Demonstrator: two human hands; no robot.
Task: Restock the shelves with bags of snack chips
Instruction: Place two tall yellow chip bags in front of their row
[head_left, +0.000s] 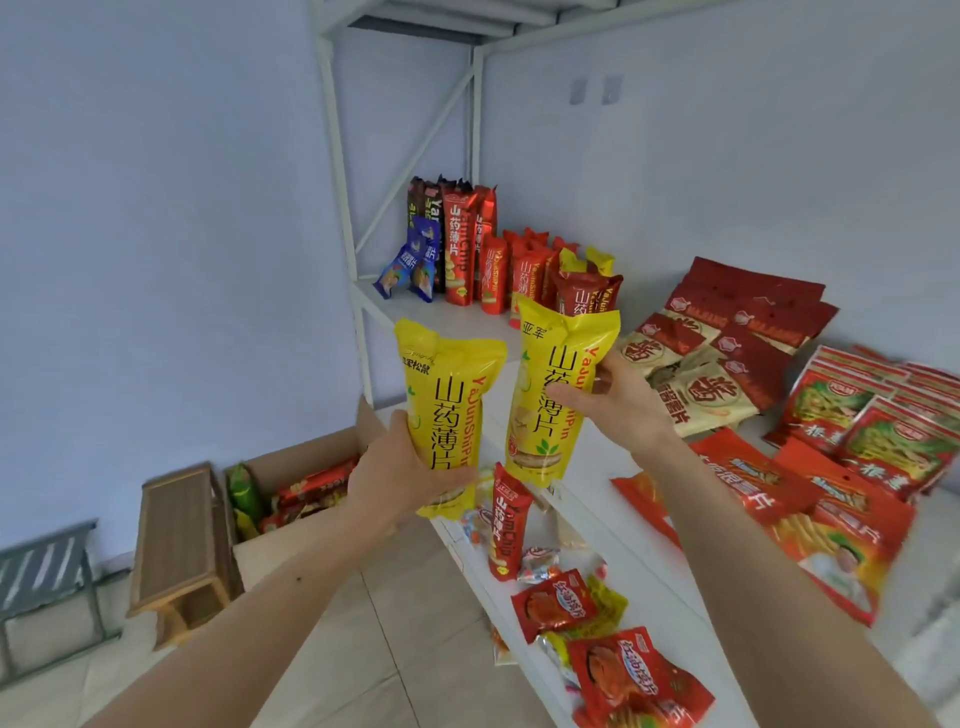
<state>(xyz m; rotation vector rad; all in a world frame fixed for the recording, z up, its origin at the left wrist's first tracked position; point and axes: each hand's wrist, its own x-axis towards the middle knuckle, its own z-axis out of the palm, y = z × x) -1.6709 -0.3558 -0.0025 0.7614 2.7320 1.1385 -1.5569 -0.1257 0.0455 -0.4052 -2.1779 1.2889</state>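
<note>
Head camera: a person lifts two tall yellow chip bags toward a white shelf (457, 322); the left hand (400, 467) grips the left yellow bag (447, 405) near its base, and the right hand (613, 400) clasps the right yellow bag (556, 395) at mid-height, both bags upright and in the air, short of the shelf; red and yellow bags (519, 270) already stand in rows at the back corner, flat red packs (743, 338) lie to the right (restocking looks well along); an open cardboard box (306, 483) on the floor has packets left to shelve
</note>
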